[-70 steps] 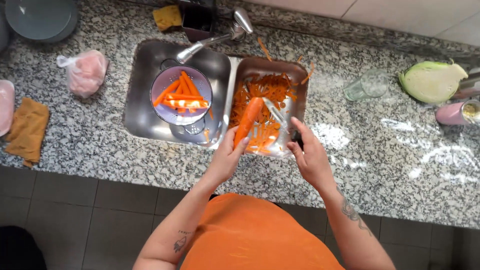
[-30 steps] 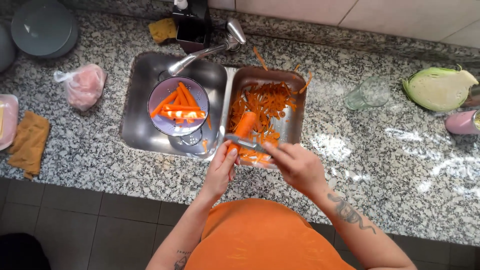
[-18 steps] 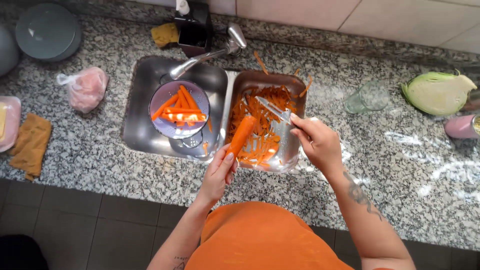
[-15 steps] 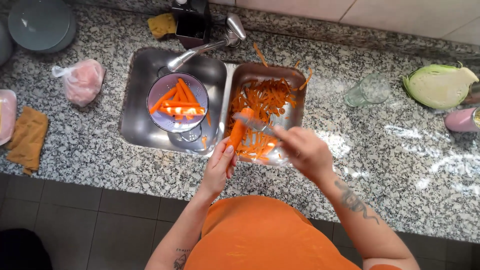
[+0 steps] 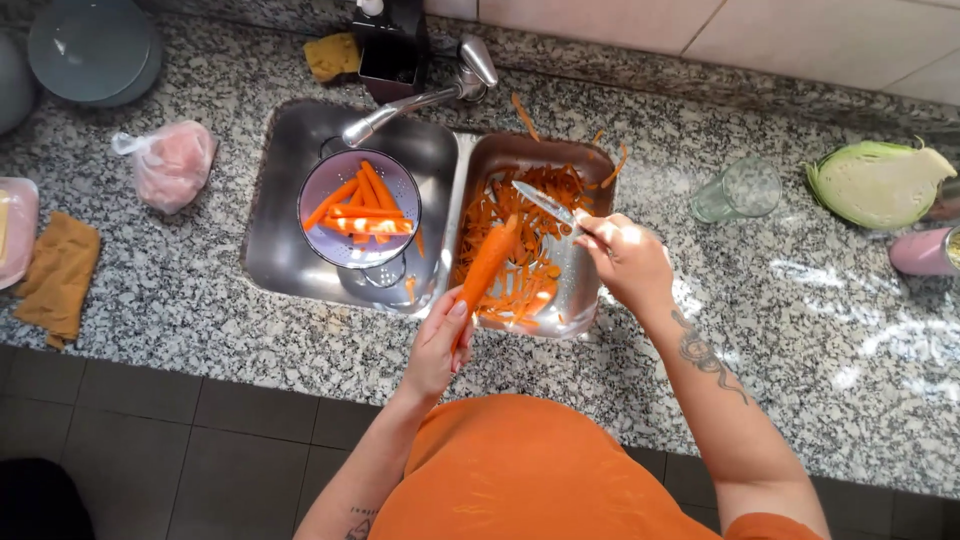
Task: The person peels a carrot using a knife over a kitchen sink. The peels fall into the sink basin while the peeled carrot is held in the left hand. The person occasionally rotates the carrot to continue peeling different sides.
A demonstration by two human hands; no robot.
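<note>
Head view, looking down on a double steel sink (image 5: 275, 265) set in a speckled granite counter (image 5: 800, 330). Left hand (image 5: 437, 348): fingers closed round the lower end of a carrot (image 5: 487, 268), which slants up over the right basin. Right hand (image 5: 628, 262): closed on the handle of a peeler (image 5: 545, 203), whose blade points up and left, just beside the carrot's tip; contact between the two cannot be told. Right basin: a heap of orange carrot peelings (image 5: 520, 290) beneath both hands. Left basin: a pale colander (image 5: 360, 208) holding peeled carrots, under the spout of a tap (image 5: 415, 100). Counter, right: an upturned clear glass (image 5: 738, 189), a cut half of cabbage (image 5: 880, 183), a pink cup (image 5: 925, 250). Counter, left: a knotted plastic bag with pink contents (image 5: 168, 163), an orange cloth (image 5: 58, 275), grey plates (image 5: 90, 48). Behind the tap: a yellow sponge (image 5: 333, 55).
</note>
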